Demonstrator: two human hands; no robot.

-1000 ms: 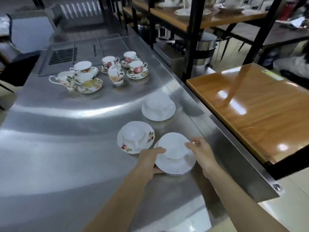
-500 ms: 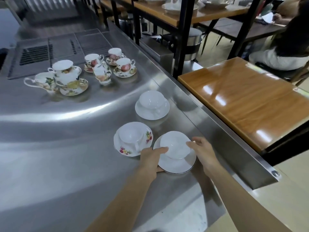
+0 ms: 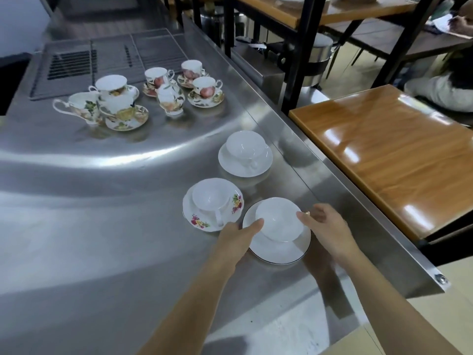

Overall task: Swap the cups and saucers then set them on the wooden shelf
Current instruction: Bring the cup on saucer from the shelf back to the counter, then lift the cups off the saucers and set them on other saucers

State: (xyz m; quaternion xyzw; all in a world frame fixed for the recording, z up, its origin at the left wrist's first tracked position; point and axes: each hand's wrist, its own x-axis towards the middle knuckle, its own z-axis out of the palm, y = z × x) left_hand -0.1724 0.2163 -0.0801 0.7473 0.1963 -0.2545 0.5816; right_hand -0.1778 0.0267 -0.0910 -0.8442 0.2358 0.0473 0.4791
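Left hand point(image 3: 236, 235) on saucer point(image 3: 277, 252) rim, thumb-over pinch — right hand point(image 3: 327, 226) at cup point(image 3: 279, 221), grip unclear.

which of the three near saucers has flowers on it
The floral saucer beside the left hand; its rim carries flower sprigs. The dark-rimmed saucer and the far saucer carry none.

I can read no text, label, brand or number anywhere in my view. The paper point(image 3: 444, 20) at one o'clock is too blurred to read. The floral saucer point(image 3: 198, 221) at seven o'clock carries only painted flowers.
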